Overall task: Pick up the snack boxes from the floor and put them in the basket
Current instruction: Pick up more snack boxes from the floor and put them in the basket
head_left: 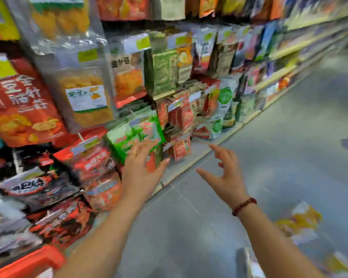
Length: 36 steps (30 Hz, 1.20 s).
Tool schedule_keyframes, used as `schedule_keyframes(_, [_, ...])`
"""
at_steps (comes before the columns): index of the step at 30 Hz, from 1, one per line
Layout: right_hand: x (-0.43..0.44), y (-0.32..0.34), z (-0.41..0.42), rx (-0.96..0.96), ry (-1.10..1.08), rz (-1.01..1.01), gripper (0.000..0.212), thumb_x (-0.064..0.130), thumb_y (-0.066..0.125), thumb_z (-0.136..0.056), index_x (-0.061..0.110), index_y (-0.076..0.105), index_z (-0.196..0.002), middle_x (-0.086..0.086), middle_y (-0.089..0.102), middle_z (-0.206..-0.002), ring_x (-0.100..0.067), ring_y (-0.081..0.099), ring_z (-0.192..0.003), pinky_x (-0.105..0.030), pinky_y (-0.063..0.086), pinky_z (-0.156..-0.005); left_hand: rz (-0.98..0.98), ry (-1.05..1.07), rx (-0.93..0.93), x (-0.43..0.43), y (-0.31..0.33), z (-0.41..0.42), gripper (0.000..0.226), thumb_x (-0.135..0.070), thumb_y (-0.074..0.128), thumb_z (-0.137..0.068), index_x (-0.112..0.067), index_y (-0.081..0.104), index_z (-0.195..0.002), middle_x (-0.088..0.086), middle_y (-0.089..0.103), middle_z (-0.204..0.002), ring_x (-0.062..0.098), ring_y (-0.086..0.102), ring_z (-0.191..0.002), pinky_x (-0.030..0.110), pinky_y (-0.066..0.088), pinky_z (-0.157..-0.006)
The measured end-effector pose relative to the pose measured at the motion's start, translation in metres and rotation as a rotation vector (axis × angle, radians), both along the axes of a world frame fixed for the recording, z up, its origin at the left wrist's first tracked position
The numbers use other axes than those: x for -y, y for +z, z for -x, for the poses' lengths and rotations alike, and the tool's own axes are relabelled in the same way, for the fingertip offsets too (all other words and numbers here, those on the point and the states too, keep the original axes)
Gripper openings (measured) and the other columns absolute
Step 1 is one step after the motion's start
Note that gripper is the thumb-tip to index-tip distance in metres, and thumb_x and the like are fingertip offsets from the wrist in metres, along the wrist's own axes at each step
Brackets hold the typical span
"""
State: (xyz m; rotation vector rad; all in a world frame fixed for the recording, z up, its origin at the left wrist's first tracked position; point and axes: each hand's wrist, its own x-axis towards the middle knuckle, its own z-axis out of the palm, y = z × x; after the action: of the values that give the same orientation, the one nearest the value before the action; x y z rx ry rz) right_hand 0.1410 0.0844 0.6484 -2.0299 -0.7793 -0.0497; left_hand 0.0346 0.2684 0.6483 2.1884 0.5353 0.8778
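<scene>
Snack boxes (pixel 298 219): blurred, on floor | basket (pixel 28 261): cut off bottom-left

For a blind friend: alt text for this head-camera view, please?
Two open hands reach in a shop aisle: the left hand before a green packet on the snack shelves, the right hand above the floor. Blurred yellow snack boxes lie lower right.

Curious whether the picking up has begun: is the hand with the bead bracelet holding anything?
No, the right hand has its fingers spread in the air above the floor, with nothing in it.
</scene>
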Motion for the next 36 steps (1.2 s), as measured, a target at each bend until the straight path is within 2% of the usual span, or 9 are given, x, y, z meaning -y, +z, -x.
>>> schedule_keyframes(2, [0.061, -0.005, -0.014, -0.010, -0.135, -0.002, 0.064, 0.035, 0.073, -0.071, 0.019, 0.050, -0.129, 0.003, 0.043, -0.118, -0.020, 0.047, -0.116, -0.035, 0.042, -0.097, -0.031, -0.119, 0.009, 0.041, -0.003, -0.035, 0.052, -0.045, 0.064, -0.070, -0.021, 0.062, -0.116, 0.003, 0.059, -0.118, 0.012, 0.048, -0.115, 0.012, 0.031, -0.100])
schedule_keyframes(6, [0.182, -0.027, -0.032, -0.079, -0.388, -0.011, 0.063, 0.039, 0.071, -0.069, 0.029, 0.048, -0.126, 0.003, 0.045, -0.116, -0.017, 0.052, -0.109, -0.033, 0.046, -0.092, 0.010, -0.333, -0.015, 0.134, -0.012, -0.098, 0.049, -0.042, 0.065, -0.070, -0.023, 0.061, -0.115, -0.002, 0.057, -0.120, 0.005, 0.048, -0.112, 0.034, 0.046, -0.095])
schedule_keyframes(8, [0.234, -0.036, -0.036, -0.132, -0.493, -0.016, 0.063, 0.035, 0.075, -0.068, 0.036, 0.044, -0.124, 0.002, 0.046, -0.116, -0.016, 0.052, -0.106, -0.027, 0.043, -0.089, 0.022, -0.434, -0.020, 0.181, -0.018, -0.123, 0.047, -0.036, 0.067, -0.071, -0.022, 0.061, -0.115, -0.004, 0.056, -0.118, 0.015, 0.053, -0.112, 0.043, 0.049, -0.090])
schedule_keyframes(11, [0.300, -0.050, -0.037, -0.161, -0.638, -0.021, 0.063, 0.020, 0.080, -0.070, 0.031, 0.047, -0.122, -0.002, 0.048, -0.115, -0.020, 0.052, -0.107, -0.019, 0.044, -0.088, -0.001, -0.560, -0.037, 0.242, -0.035, -0.153, 0.050, -0.038, 0.067, -0.071, -0.017, 0.061, -0.115, 0.001, 0.059, -0.115, 0.024, 0.056, -0.108, 0.048, 0.050, -0.086])
schedule_keyframes(13, [0.334, -0.058, -0.033, -0.180, -0.714, -0.008, 0.062, 0.019, 0.080, -0.071, 0.027, 0.050, -0.124, 0.000, 0.049, -0.118, -0.018, 0.050, -0.114, -0.028, 0.044, -0.094, 0.021, -0.622, -0.085, 0.275, -0.049, -0.167, 0.050, -0.034, 0.069, -0.069, -0.019, 0.061, -0.116, -0.006, 0.054, -0.111, 0.025, 0.058, -0.105, 0.049, 0.051, -0.085])
schedule_keyframes(17, [0.380, -0.074, -0.020, -0.272, -0.843, -0.010, 0.061, 0.020, 0.079, -0.072, 0.033, 0.045, -0.122, 0.004, 0.048, -0.117, -0.017, 0.049, -0.113, -0.033, 0.042, -0.097, 0.020, -0.747, -0.182, 0.325, -0.075, -0.186, 0.050, -0.035, 0.070, -0.068, -0.025, 0.060, -0.116, -0.013, 0.049, -0.110, 0.022, 0.057, -0.104, 0.047, 0.051, -0.085])
schedule_keyframes(24, [0.425, -0.114, -0.034, -0.465, -1.055, -0.020, 0.065, 0.027, 0.075, -0.076, 0.026, 0.044, -0.134, 0.011, 0.039, -0.125, -0.015, 0.044, -0.120, -0.039, 0.041, -0.102, 0.029, -0.953, -0.367, 0.394, -0.115, -0.252, 0.047, -0.031, 0.076, -0.072, -0.036, 0.058, -0.115, -0.015, 0.049, -0.115, 0.015, 0.053, -0.108, 0.041, 0.050, -0.088])
schedule_keyframes(30, [0.442, -0.170, -0.067, -0.618, -1.280, -0.028, 0.065, 0.023, 0.075, -0.077, 0.021, 0.044, -0.133, 0.006, 0.040, -0.123, -0.016, 0.045, -0.118, -0.028, 0.039, -0.098, -0.035, -1.207, -0.511, 0.456, -0.166, -0.331, 0.048, -0.030, 0.075, -0.074, -0.038, 0.056, -0.117, -0.018, 0.046, -0.113, 0.012, 0.053, -0.108, 0.034, 0.048, -0.089])
schedule_keyframes(36, [0.454, -0.269, -0.085, -0.848, -1.436, -0.157, 0.062, 0.018, 0.074, -0.078, 0.018, 0.045, -0.133, -0.007, 0.042, -0.130, -0.022, 0.046, -0.119, -0.035, 0.040, -0.101, -0.265, -1.419, -0.671, 0.510, -0.259, -0.379, 0.048, -0.032, 0.070, -0.078, -0.035, 0.055, -0.123, -0.008, 0.050, -0.126, 0.011, 0.048, -0.114, 0.018, 0.036, -0.085])
